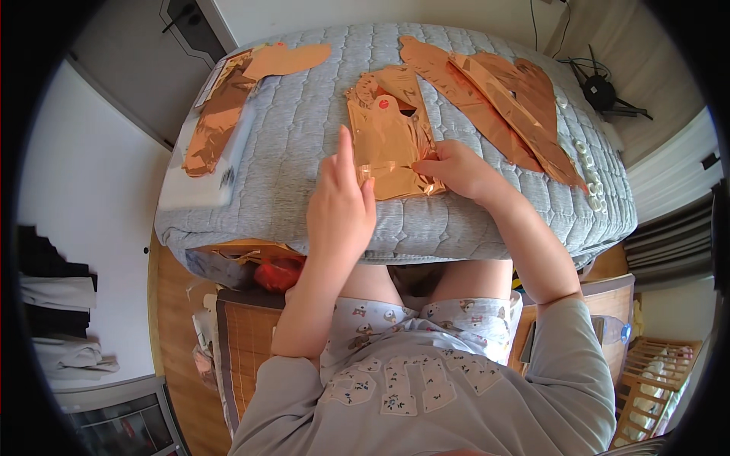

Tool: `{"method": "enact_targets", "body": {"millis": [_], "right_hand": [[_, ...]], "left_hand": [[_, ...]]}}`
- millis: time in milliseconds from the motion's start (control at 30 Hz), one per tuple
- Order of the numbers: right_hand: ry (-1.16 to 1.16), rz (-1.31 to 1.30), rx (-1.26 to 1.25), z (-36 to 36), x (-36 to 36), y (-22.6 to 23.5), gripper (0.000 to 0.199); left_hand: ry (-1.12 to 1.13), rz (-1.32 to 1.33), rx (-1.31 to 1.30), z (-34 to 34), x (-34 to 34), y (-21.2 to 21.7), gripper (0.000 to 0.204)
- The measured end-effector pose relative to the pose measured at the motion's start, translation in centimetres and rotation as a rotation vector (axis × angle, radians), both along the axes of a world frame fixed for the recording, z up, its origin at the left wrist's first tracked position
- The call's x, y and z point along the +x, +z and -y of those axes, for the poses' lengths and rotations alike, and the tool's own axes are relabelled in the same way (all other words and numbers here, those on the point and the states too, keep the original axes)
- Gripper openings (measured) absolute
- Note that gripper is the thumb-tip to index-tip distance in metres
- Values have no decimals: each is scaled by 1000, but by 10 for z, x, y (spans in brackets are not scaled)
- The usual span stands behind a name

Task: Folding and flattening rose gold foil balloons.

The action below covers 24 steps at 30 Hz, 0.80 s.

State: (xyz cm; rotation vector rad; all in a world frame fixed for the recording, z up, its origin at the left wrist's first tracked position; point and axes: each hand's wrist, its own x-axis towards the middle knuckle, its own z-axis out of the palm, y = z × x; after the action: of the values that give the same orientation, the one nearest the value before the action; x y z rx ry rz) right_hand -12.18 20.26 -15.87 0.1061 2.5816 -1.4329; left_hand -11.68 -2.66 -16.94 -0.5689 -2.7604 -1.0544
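A flat, folded copper-coloured foil balloon [391,140] lies on the quilted grey bed in front of me. It has a rounded tab with a small red mark near its far end. My right hand [460,171] pinches its near right edge between thumb and fingers. At its near left edge stands my left hand [342,201], turned on its side, with the index finger stretched out and the thumb apart beside the foil. The palm side and the other fingers of that hand are partly hidden.
More flat foil balloons [506,106] lie at the far right, beside a row of small white rolls [591,178]. On the left, another foil balloon [220,125] rests over a clear plastic package [199,188]. A black fan-like object [599,93] stands beyond the bed [281,152].
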Motion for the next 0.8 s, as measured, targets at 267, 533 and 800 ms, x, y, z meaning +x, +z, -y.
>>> {"method": "enact_targets", "body": {"millis": [267,533,800], "right_hand": [[1,12,134,2,-2,8,33],[-46,-273,-48,-3,29,-7,35],[-262,-374,-101,16,67,-10,50]], "left_hand": [[-350,-440,-228,2,16,-32,78],[-435,-466,-321,7,13,-30,94],[-440,-478,-300,5,15,-29,93]]}}
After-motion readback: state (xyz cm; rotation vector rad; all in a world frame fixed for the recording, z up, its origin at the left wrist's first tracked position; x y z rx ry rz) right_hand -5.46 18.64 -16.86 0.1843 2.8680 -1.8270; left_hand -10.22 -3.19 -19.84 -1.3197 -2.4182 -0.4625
